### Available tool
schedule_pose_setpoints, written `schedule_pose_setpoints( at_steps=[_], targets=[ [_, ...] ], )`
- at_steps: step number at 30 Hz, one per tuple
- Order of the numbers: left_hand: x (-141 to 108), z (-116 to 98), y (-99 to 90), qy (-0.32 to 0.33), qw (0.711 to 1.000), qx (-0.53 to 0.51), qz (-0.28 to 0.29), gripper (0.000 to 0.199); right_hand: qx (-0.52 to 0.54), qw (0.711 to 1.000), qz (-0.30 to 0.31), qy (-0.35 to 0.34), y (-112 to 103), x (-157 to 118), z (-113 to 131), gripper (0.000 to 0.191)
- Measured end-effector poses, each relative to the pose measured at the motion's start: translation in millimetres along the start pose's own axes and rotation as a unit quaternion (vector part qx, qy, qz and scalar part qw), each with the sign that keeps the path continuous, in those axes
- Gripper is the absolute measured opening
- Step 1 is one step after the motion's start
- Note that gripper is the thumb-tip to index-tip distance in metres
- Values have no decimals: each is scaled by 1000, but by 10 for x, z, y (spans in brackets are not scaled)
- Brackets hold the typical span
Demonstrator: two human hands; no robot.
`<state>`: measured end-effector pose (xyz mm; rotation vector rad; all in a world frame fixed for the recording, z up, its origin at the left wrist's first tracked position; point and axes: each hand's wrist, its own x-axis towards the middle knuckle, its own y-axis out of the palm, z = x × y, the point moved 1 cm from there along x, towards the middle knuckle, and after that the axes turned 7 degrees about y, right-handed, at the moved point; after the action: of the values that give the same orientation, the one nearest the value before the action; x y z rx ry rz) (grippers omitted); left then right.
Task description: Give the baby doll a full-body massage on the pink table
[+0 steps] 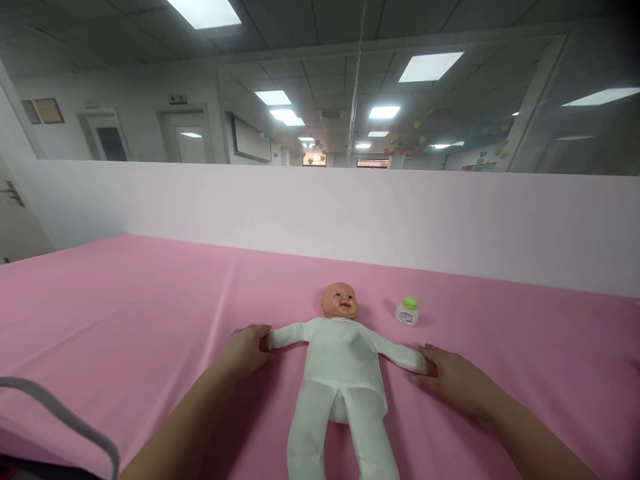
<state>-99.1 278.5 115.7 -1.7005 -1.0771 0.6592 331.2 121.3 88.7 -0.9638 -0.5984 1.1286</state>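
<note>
A baby doll (343,357) in white clothes lies on its back on the pink sheet (150,313), its head toward the wall and both arms stretched out sideways. My left hand (249,348) is closed around the end of the doll's arm on the left. At the other side, my right hand (447,373) grips the end of the opposite arm between thumb and fingers. The doll's own hands are mostly hidden in my grip. Beyond my right hand stands a small clear bottle (407,313) with a green cap and a printed label.
A low white wall (320,207) with glass above it borders the far side of the sheet. A grey cable or strap (65,417) curves at the lower left. A door with a handle (13,193) is at the far left.
</note>
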Motion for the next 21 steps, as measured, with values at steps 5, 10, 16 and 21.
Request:
schedule_pose_setpoints(
  at_steps=[5,10,16,21],
  targets=[
    [54,228,72,-46,999,12,-3,9,55,997,47,23,-51,38,-248,11],
    [90,281,100,-53,998,-17,-35,5,51,998,36,14,-37,77,-334,10],
    [85,335,106,-103,979,-139,-107,13,86,995,23,38,-65,72,-331,15],
    [110,319,152,-106,942,-294,-125,39,188,980,5,71,-24,92,-340,26]
  ],
)
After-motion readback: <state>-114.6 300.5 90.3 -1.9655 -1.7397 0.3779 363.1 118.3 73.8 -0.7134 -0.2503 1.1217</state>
